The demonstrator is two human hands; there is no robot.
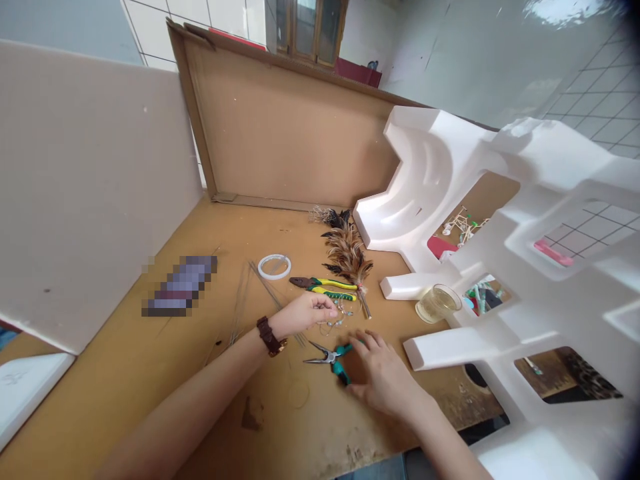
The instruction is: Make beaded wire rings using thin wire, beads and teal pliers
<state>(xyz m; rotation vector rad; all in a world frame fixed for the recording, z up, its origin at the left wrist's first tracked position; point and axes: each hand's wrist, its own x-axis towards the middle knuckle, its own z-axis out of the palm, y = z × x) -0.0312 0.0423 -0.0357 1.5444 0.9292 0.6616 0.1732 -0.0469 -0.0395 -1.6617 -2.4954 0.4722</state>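
My left hand, with a brown watch on its wrist, is closed in a pinch at a thin beaded wire. Loops of that wire and small beads show around the fingertips. My right hand reaches around the green handles of needle-nose pliers, fingers on one handle and thumb by the other. Their jaws are spread and point left. Just beyond my left hand lie combination pliers with yellow and green grips. A bundle of brown feathers on a stick lies behind them.
A white ring-shaped roll and thin wires lie left of the pliers. A glass of pale liquid stands at right against a large white foam piece. A cardboard box panel rises behind; a blurred-out object lies left.
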